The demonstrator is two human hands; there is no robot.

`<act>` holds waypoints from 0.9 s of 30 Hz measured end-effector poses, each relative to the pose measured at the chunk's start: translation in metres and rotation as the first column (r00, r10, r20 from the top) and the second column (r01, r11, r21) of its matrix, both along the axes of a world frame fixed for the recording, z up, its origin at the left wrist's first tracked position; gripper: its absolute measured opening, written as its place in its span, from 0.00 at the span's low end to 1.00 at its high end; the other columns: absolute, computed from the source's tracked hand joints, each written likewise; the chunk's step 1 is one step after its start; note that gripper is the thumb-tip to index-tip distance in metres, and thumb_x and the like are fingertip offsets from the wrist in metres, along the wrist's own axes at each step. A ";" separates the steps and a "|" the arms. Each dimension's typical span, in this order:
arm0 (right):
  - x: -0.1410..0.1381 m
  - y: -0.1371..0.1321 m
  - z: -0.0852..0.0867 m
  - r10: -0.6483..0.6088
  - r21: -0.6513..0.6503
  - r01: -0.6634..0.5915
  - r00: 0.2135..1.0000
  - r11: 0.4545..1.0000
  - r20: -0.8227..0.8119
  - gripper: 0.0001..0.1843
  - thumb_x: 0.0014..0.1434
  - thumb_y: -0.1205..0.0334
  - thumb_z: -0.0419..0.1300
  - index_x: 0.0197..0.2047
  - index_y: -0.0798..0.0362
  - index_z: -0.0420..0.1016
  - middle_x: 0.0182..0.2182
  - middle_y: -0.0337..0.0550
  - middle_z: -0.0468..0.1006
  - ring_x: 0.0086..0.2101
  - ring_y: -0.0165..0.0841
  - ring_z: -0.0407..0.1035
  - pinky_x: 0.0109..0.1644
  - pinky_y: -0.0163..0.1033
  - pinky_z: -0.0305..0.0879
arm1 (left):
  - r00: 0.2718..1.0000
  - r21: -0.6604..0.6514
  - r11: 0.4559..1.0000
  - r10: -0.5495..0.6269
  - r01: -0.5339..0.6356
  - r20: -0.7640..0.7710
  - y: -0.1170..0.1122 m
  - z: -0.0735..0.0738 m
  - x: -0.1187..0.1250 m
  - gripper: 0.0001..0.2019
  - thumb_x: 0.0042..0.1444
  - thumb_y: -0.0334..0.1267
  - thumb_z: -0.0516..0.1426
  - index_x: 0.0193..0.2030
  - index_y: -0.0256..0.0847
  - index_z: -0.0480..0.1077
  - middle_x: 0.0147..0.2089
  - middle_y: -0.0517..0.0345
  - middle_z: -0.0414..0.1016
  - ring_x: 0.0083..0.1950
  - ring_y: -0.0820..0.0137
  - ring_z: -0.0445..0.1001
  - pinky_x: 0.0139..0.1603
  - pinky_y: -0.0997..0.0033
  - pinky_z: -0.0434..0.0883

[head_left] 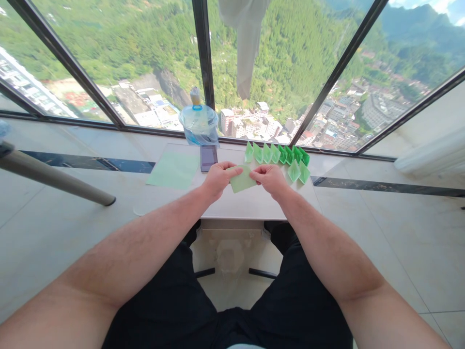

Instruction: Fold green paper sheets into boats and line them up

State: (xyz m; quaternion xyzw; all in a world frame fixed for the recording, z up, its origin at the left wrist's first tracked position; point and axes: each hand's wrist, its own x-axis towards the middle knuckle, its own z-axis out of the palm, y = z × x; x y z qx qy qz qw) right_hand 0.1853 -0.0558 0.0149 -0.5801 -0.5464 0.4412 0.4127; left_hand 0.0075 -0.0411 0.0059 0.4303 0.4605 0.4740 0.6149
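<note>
Between my two hands is a small piece of folded light green paper (pixel 242 180), held above the low white table (pixel 174 203). My left hand (pixel 218 179) pinches its left edge, thumb on top. At the upper right edge, the thumb and fingers of my right hand (pixel 269 178) are closed on the same paper. Several folded paper boats (pixel 267 153), pale to deep green, stand in a row behind my right hand, with two more pale ones (pixel 298 172) in front of them. Left of my hands lies a flat light green paper sheet (pixel 173 170).
A phone (pixel 209 158) lies on the table behind my left hand. Beyond the table, a large clear water bottle (pixel 199 125) stands by the window (pixel 207 58). A grey pole (pixel 58 175) slants in from the left. Pale curtain fabric (pixel 432 145) hangs at the right.
</note>
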 end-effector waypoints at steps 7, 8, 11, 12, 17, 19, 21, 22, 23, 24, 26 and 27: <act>0.011 0.005 -0.032 0.153 -0.197 -0.111 0.966 0.974 0.210 0.05 0.49 0.62 0.64 0.27 0.54 0.77 0.19 0.34 0.71 0.22 0.26 0.62 0.27 0.33 0.58 | 0.694 0.294 0.891 -0.033 0.347 -0.719 0.011 -0.026 -0.028 0.10 0.46 0.35 0.62 0.37 0.40 0.78 0.33 0.56 0.77 0.35 0.67 0.73 0.41 0.65 0.71; 0.011 0.006 -0.038 0.170 -0.199 -0.124 0.956 0.972 0.237 0.04 0.50 0.62 0.64 0.28 0.54 0.77 0.21 0.35 0.73 0.23 0.27 0.63 0.29 0.33 0.60 | 0.629 0.349 0.830 -0.003 0.435 -0.778 0.010 -0.031 -0.029 0.10 0.47 0.34 0.60 0.38 0.40 0.78 0.36 0.55 0.77 0.38 0.66 0.74 0.44 0.64 0.72; 0.012 0.009 -0.053 0.197 -0.149 -0.149 0.897 0.978 0.396 0.03 0.51 0.64 0.64 0.30 0.54 0.78 0.25 0.38 0.77 0.27 0.29 0.67 0.35 0.35 0.63 | 0.468 0.362 0.635 0.001 0.682 -0.884 0.005 -0.044 -0.030 0.10 0.52 0.31 0.57 0.38 0.42 0.79 0.42 0.54 0.78 0.46 0.64 0.75 0.53 0.64 0.71; 0.013 0.009 -0.057 0.192 -0.109 -0.160 0.864 0.981 0.465 0.03 0.51 0.65 0.65 0.32 0.54 0.78 0.27 0.39 0.78 0.29 0.30 0.68 0.37 0.36 0.64 | 0.419 0.334 0.583 -0.013 0.741 -0.908 0.003 -0.048 -0.030 0.11 0.53 0.31 0.56 0.38 0.42 0.80 0.43 0.54 0.78 0.47 0.64 0.75 0.54 0.64 0.70; 0.024 -0.002 -0.066 0.241 0.155 -0.424 0.738 0.892 0.631 0.12 0.52 0.67 0.66 0.42 0.51 0.80 0.40 0.42 0.78 0.35 0.32 0.71 0.46 0.39 0.67 | 0.305 0.259 0.469 -0.023 0.844 -0.952 0.000 -0.053 -0.031 0.11 0.58 0.32 0.56 0.40 0.44 0.80 0.44 0.55 0.79 0.47 0.66 0.75 0.54 0.67 0.70; 0.029 -0.007 -0.068 0.327 0.185 -0.559 0.688 0.808 0.648 0.12 0.53 0.66 0.66 0.42 0.49 0.81 0.43 0.43 0.79 0.42 0.35 0.72 0.51 0.41 0.67 | 0.301 0.252 0.454 -0.038 0.855 -0.953 0.002 -0.052 -0.032 0.10 0.58 0.34 0.56 0.41 0.44 0.80 0.45 0.55 0.79 0.47 0.66 0.75 0.53 0.68 0.70; 0.035 -0.009 -0.070 0.359 0.205 -0.632 0.644 0.747 0.676 0.12 0.55 0.66 0.66 0.44 0.48 0.81 0.44 0.45 0.80 0.46 0.38 0.71 0.55 0.43 0.66 | 0.296 0.237 0.453 -0.063 0.859 -0.953 0.005 -0.051 -0.033 0.09 0.58 0.34 0.57 0.41 0.43 0.79 0.44 0.55 0.79 0.47 0.65 0.75 0.53 0.67 0.70; 0.037 -0.009 -0.071 0.362 0.215 -0.652 0.630 0.727 0.687 0.11 0.56 0.65 0.66 0.44 0.48 0.81 0.44 0.45 0.80 0.47 0.38 0.71 0.55 0.44 0.66 | 0.293 0.228 0.456 -0.076 0.860 -0.953 0.006 -0.051 -0.033 0.09 0.58 0.34 0.57 0.41 0.43 0.79 0.44 0.54 0.79 0.47 0.65 0.75 0.52 0.67 0.70; 0.038 -0.008 -0.071 0.365 0.223 -0.669 0.619 0.709 0.695 0.10 0.57 0.64 0.66 0.44 0.48 0.81 0.44 0.45 0.81 0.46 0.38 0.71 0.54 0.44 0.67 | 0.292 0.221 0.463 -0.086 0.859 -0.953 0.008 -0.051 -0.033 0.09 0.57 0.34 0.57 0.41 0.43 0.79 0.44 0.54 0.79 0.47 0.64 0.75 0.51 0.67 0.70; 0.040 -0.007 -0.072 0.368 0.232 -0.681 0.613 0.694 0.700 0.09 0.58 0.64 0.66 0.43 0.48 0.81 0.43 0.45 0.81 0.45 0.38 0.71 0.54 0.44 0.67 | 0.292 0.216 0.469 -0.094 0.856 -0.952 0.009 -0.050 -0.033 0.09 0.57 0.35 0.57 0.41 0.43 0.78 0.43 0.54 0.79 0.46 0.64 0.75 0.51 0.67 0.70; 0.041 -0.006 -0.072 0.367 0.248 -0.700 0.602 0.670 0.709 0.07 0.60 0.63 0.64 0.42 0.49 0.82 0.43 0.45 0.82 0.44 0.37 0.71 0.52 0.44 0.68 | 0.295 0.212 0.478 -0.104 0.852 -0.950 0.010 -0.050 -0.032 0.08 0.58 0.35 0.57 0.40 0.43 0.78 0.42 0.54 0.78 0.45 0.64 0.75 0.49 0.67 0.70; 0.042 -0.005 -0.072 0.366 0.253 -0.709 0.596 0.658 0.715 0.06 0.61 0.63 0.64 0.41 0.49 0.82 0.42 0.45 0.82 0.43 0.37 0.71 0.52 0.44 0.69 | 0.296 0.213 0.481 -0.104 0.850 -0.950 0.010 -0.050 -0.032 0.08 0.58 0.35 0.56 0.40 0.43 0.78 0.42 0.53 0.78 0.45 0.64 0.75 0.49 0.67 0.70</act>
